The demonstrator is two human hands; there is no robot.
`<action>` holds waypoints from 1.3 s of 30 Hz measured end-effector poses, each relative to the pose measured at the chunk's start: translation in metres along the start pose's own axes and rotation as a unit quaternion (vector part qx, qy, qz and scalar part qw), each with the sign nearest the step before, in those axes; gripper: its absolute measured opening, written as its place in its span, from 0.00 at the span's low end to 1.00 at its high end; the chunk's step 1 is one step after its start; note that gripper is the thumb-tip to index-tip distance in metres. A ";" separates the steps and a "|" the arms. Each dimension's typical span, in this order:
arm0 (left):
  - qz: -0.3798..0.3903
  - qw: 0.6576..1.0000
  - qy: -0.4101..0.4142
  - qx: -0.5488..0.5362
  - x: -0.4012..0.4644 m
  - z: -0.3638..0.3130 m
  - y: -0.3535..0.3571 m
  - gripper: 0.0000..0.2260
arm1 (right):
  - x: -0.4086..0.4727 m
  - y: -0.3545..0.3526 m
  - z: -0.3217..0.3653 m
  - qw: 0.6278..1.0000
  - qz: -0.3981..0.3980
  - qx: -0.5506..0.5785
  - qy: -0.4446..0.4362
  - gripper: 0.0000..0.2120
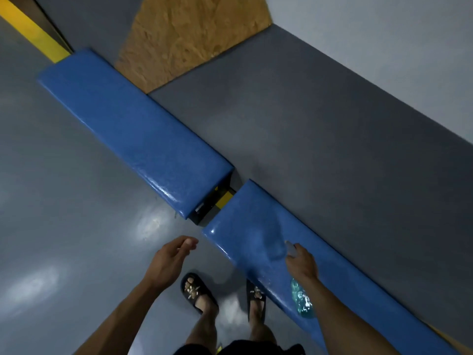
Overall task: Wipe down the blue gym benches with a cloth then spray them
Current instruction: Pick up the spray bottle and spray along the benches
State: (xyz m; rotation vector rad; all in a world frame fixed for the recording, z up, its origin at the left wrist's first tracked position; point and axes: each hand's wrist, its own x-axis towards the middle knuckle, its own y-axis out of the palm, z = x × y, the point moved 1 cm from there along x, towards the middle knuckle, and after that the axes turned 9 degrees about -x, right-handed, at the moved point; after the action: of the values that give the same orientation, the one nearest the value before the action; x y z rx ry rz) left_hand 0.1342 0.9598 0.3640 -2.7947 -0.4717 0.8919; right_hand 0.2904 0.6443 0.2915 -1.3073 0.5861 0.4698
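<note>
Two blue padded gym benches run along a grey wall: the far bench (133, 131) at upper left and the near bench (256, 226) at lower right, with a small gap between them. My right hand (300, 262) is closed around a spray bottle (302, 302) of clear blue-green liquid, its pale nozzle pointing at the near bench top. A faint mist patch hangs over the bench just ahead of the nozzle. My left hand (171, 257) hovers over the floor left of the near bench, fingers loosely apart, holding nothing. No cloth is in view.
A glossy grey floor (64, 226) spreads to the left. The grey wall (332, 137) backs the benches, with a chipboard panel (189, 32) above. A yellow strip (33, 34) runs at top left. My feet in black sandals (197, 293) stand beside the near bench.
</note>
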 end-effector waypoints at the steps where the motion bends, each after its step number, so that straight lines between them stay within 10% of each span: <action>1: 0.002 1.000 0.002 0.002 0.003 0.001 -0.009 0.18 | -0.007 0.011 0.008 1.000 0.015 -0.003 -0.011 0.11; 16: -0.009 1.000 -0.005 0.000 0.008 0.039 -0.088 0.17 | -0.058 0.098 0.115 0.999 0.029 -0.012 -0.036 0.02; 26: 0.000 1.000 -0.007 -0.003 0.028 0.028 -0.092 0.18 | 0.009 0.022 0.121 0.997 -0.055 0.037 0.044 0.18; 39: -0.020 1.000 0.003 0.010 0.075 -0.026 -0.109 0.16 | 0.002 0.038 0.169 0.993 0.039 0.024 -0.106 0.12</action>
State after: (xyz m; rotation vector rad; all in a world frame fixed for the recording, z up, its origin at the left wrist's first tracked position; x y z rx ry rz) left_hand 0.1803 1.0860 0.3723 -2.7585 -0.5139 0.8757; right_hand 0.2911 0.8171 0.2877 -1.1743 0.4693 0.6466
